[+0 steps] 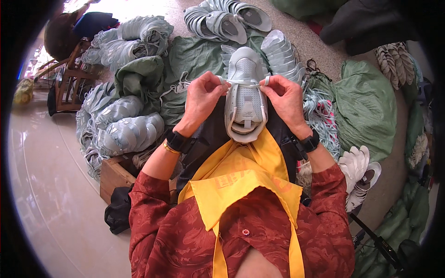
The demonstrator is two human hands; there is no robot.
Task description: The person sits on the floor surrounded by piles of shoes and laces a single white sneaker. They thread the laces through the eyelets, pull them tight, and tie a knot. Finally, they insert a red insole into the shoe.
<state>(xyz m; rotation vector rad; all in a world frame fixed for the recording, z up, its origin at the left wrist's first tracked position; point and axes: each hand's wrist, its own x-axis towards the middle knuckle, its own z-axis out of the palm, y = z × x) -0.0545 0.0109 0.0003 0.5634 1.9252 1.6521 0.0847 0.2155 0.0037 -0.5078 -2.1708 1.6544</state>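
Note:
A pale grey shoe upper (pixel 247 99) lies in front of me, its toe pointing away and its heel opening toward my yellow apron (pixel 241 173). A white shoelace (pixel 245 84) runs across its front, over the lower end of the toe. My left hand (pixel 204 98) pinches the lace on the left side between thumb and fingers. On the opposite side my right hand (pixel 284 97) is closed in a pinch on the other part of the same lace. The lace is drawn out sideways between both hands.
Stacks of pale blue shoe uppers (pixel 132 134) lie at the left, with more uppers (pixel 227 25) at the far side. A bundle of light blue laces (pixel 319 113) and a green sack (pixel 366 111) are on the right. Near my left arm stands a wooden box (pixel 112 180).

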